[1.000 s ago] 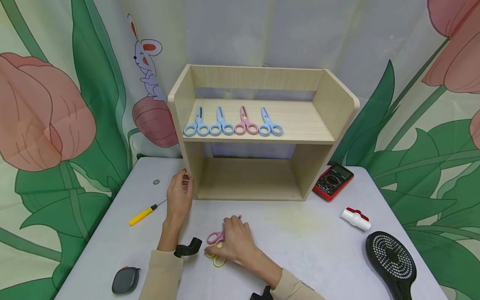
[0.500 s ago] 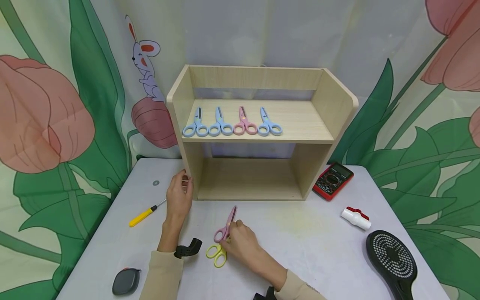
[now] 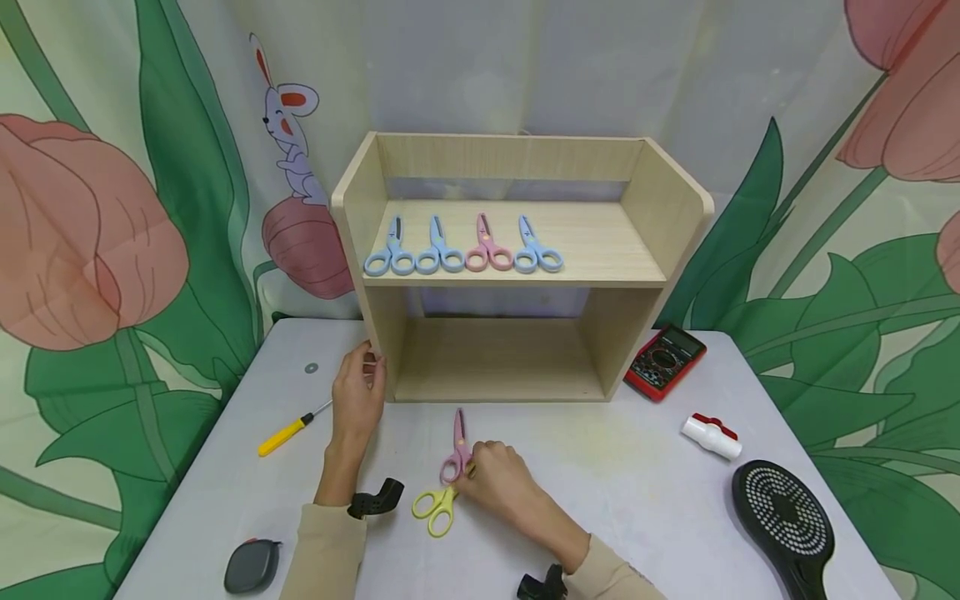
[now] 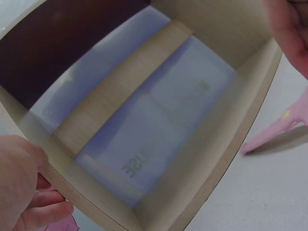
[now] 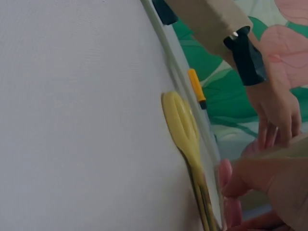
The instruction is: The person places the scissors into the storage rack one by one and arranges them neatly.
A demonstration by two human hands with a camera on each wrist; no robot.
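Note:
My left hand (image 3: 358,396) grips the front edge of the left side panel of a light wooden two-tier shelf (image 3: 495,360); in the left wrist view, its fingers curl around that panel. My right hand (image 3: 497,477) pinches a pair of pink scissors (image 3: 458,446) by a handle loop, blades pointing toward the shelf. Below them, yellow scissors (image 3: 433,510) lie on the white table, partly covered by the right hand. In the right wrist view, the yellow scissors (image 5: 180,120) lie close beside the pink handle (image 5: 224,174). Three blue scissors (image 3: 530,247) and one pink pair (image 3: 489,246) stand in a row on the upper tier.
To the left are a yellow-handled screwdriver (image 3: 285,435), a grey washer (image 3: 311,367) and a dark tape measure (image 3: 252,566). On the right lie a red multimeter (image 3: 664,363), a white valve with a red handle (image 3: 711,437) and a black shower head (image 3: 783,512).
My right hand has drawn the pink scissors off the yellow pair and turned them straighter toward the shelf, uncovering more of the yellow scissors. The left hand stays on the shelf.

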